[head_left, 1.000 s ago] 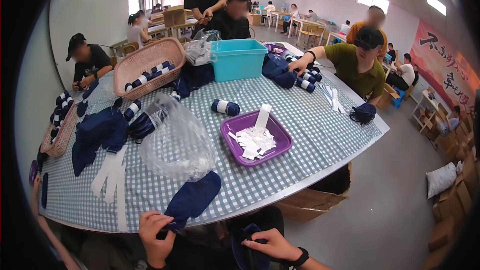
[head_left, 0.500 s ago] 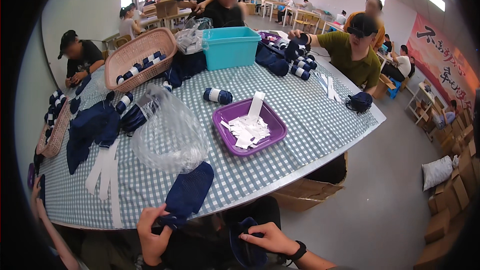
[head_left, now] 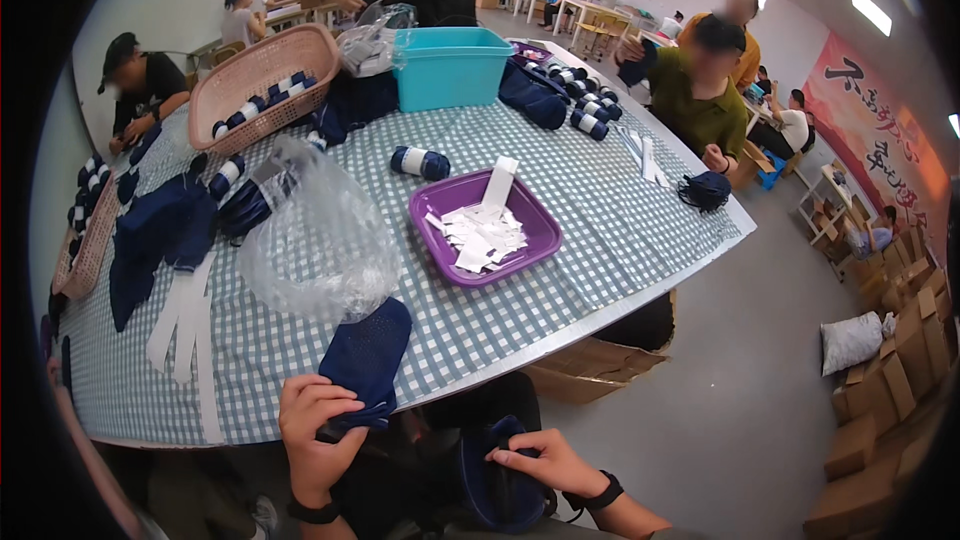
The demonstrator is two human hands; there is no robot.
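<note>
My left hand (head_left: 318, 432) closes fingers over thumb on the lower edge of a navy mesh fabric piece (head_left: 368, 350), which lies flat over the table's near edge. Below the table edge, my right hand (head_left: 543, 462) pinches the rim of a second navy fabric piece (head_left: 490, 490), which hangs open like a pouch over my lap. Just beyond the left piece is a clear plastic bag (head_left: 320, 250). Further right, a purple basin (head_left: 500, 278) holds white paper strips (head_left: 485, 240). Behind it lies a navy roll (head_left: 420, 163) with a white paper band.
A pink basket (head_left: 205, 130) and a turquoise bin (head_left: 450, 75) stand at the far side. Long white strips (head_left: 185, 320) lie at the left beside navy cloth (head_left: 165, 230). A cardboard box (head_left: 590, 365) sits under the table. Co-workers sit around it.
My left hand has come round to grip the near edge of its fabric from above. The right hand stays pinched on its piece. The whole view has shifted slightly.
</note>
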